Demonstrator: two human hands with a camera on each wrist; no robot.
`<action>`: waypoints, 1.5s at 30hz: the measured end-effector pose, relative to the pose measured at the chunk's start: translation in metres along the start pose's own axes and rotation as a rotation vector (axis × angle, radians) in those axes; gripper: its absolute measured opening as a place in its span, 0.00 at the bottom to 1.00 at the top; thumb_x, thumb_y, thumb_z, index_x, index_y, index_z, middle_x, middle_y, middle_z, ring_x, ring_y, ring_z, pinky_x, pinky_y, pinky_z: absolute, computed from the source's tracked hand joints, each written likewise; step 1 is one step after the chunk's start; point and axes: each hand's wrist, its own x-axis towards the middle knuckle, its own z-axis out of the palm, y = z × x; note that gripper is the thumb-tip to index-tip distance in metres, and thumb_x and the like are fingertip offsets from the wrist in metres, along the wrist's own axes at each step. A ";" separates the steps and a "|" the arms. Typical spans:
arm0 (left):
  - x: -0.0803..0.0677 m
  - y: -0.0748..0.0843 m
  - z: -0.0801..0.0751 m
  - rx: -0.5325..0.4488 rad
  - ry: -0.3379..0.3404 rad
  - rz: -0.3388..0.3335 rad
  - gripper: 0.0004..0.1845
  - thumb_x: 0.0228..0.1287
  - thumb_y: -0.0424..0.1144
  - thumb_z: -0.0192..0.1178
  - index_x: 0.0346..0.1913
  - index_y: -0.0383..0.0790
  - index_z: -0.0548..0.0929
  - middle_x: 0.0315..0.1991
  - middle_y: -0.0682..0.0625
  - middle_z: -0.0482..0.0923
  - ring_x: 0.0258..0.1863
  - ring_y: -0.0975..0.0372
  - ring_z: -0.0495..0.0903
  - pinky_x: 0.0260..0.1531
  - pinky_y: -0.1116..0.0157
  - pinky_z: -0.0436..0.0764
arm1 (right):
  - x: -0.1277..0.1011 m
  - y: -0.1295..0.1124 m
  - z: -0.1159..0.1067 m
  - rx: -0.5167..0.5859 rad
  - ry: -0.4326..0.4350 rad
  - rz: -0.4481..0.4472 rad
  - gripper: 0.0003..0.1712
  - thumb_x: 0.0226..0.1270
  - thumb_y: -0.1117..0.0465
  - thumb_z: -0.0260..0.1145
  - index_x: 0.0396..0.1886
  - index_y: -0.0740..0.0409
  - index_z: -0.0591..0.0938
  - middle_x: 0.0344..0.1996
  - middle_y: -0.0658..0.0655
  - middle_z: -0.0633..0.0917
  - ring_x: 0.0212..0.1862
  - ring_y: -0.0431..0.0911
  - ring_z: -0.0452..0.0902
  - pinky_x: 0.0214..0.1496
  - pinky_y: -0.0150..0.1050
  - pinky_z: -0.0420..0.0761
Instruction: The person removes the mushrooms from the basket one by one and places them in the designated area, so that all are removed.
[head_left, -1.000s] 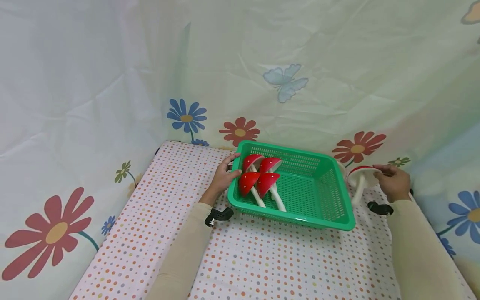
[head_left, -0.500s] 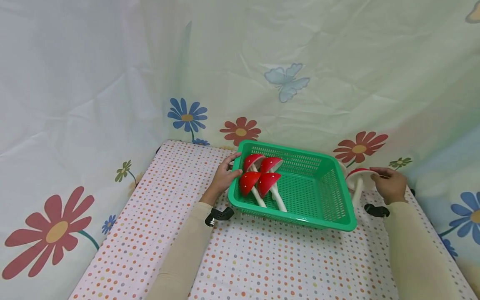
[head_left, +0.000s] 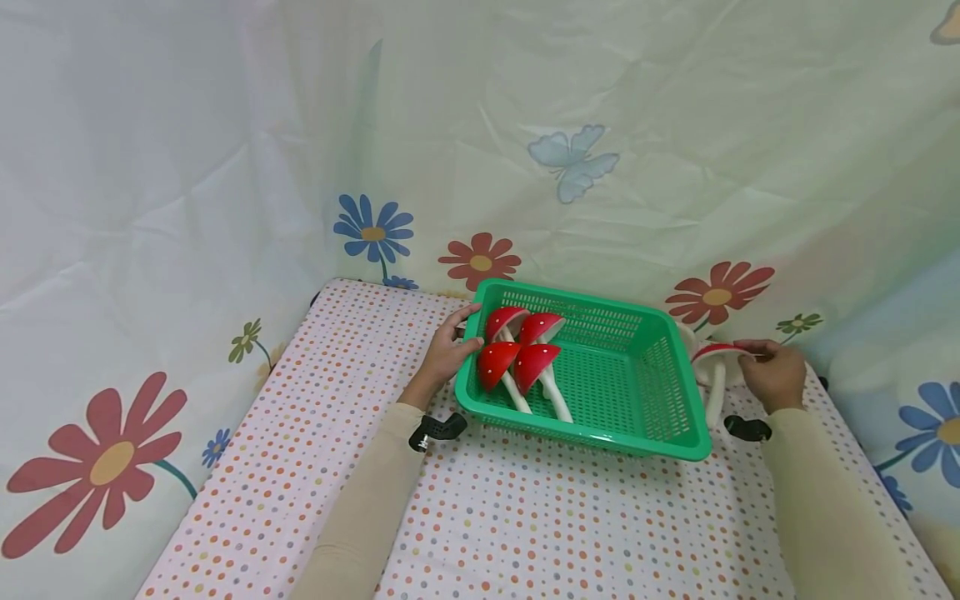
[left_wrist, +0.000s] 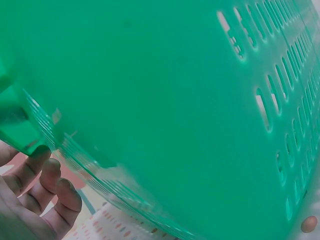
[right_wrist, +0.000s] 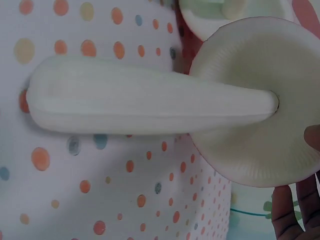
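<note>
Four toy toadstools (head_left: 535,367) inside green basket (head_left: 596,379), left end. Two outside, near right end: right hand (head_left: 776,373) pinches cap of nearer toadstool (right_wrist: 150,97); second toadstool (right_wrist: 235,9) unheld. Left hand (head_left: 446,354) grips rim.

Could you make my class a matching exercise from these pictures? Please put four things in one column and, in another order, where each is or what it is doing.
Column one
1. Left hand
2. Right hand
3. Four mushrooms
4. Butterfly

Column two
A. Printed in pale blue on the backdrop
B. Inside the green basket, with white dots on red caps
C. Gripping the basket's rim
D. Pinching the cap of a separate mushroom outside the basket

Right pairs: 1-C, 2-D, 3-B, 4-A
</note>
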 end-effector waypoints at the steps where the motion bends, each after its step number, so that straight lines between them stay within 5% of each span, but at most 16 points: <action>1: 0.000 0.000 0.000 -0.001 0.003 0.000 0.32 0.68 0.30 0.56 0.75 0.42 0.63 0.71 0.39 0.63 0.49 0.54 0.74 0.40 0.67 0.79 | 0.000 0.001 0.000 -0.003 -0.006 0.009 0.24 0.70 0.61 0.52 0.60 0.68 0.78 0.58 0.71 0.77 0.43 0.53 0.73 0.23 0.28 0.70; 10: -0.002 0.005 0.003 -0.005 0.028 0.018 0.31 0.68 0.30 0.57 0.73 0.46 0.67 0.68 0.41 0.67 0.49 0.52 0.75 0.40 0.65 0.81 | -0.003 0.005 0.003 -0.025 0.007 0.027 0.25 0.69 0.62 0.53 0.62 0.68 0.77 0.59 0.71 0.77 0.49 0.57 0.74 0.23 0.26 0.68; 17: -0.003 0.008 0.003 0.000 0.019 0.003 0.31 0.68 0.30 0.57 0.74 0.45 0.66 0.69 0.40 0.66 0.50 0.52 0.74 0.41 0.65 0.80 | -0.009 0.000 -0.007 -0.068 -0.044 -0.074 0.24 0.70 0.61 0.53 0.59 0.71 0.77 0.58 0.75 0.75 0.50 0.64 0.75 0.23 0.30 0.70; 22: -0.002 0.002 0.003 -0.014 0.047 -0.016 0.31 0.68 0.30 0.57 0.72 0.49 0.68 0.67 0.44 0.67 0.50 0.53 0.75 0.41 0.62 0.82 | -0.010 -0.007 -0.014 -0.124 -0.090 -0.180 0.24 0.72 0.59 0.55 0.58 0.72 0.78 0.59 0.77 0.74 0.51 0.68 0.74 0.27 0.41 0.75; 28: -0.003 0.003 0.003 -0.023 0.043 -0.006 0.31 0.68 0.31 0.57 0.73 0.47 0.67 0.67 0.41 0.67 0.50 0.52 0.75 0.42 0.62 0.82 | -0.008 -0.015 -0.022 -0.116 -0.156 -0.181 0.26 0.74 0.55 0.53 0.61 0.70 0.76 0.65 0.78 0.69 0.61 0.73 0.66 0.46 0.64 0.77; 37: -0.004 0.003 0.002 -0.033 0.021 -0.015 0.31 0.69 0.30 0.56 0.74 0.44 0.65 0.67 0.39 0.66 0.51 0.52 0.74 0.43 0.64 0.81 | -0.011 -0.021 -0.026 -0.092 -0.155 -0.200 0.28 0.75 0.53 0.52 0.62 0.70 0.75 0.63 0.78 0.70 0.58 0.72 0.70 0.39 0.57 0.79; 41: -0.009 0.016 0.001 -0.029 0.002 -0.013 0.32 0.69 0.28 0.55 0.75 0.38 0.63 0.68 0.36 0.64 0.51 0.52 0.74 0.43 0.64 0.81 | -0.012 -0.034 -0.026 -0.077 -0.129 -0.250 0.28 0.75 0.51 0.52 0.62 0.69 0.76 0.62 0.76 0.73 0.58 0.71 0.71 0.40 0.58 0.80; 45: -0.016 0.031 0.000 -0.015 -0.007 0.003 0.31 0.68 0.28 0.54 0.74 0.35 0.62 0.68 0.34 0.64 0.51 0.51 0.74 0.44 0.65 0.81 | -0.016 -0.058 -0.024 -0.017 -0.119 -0.326 0.30 0.75 0.47 0.55 0.61 0.68 0.76 0.55 0.70 0.78 0.51 0.58 0.77 0.36 0.39 0.79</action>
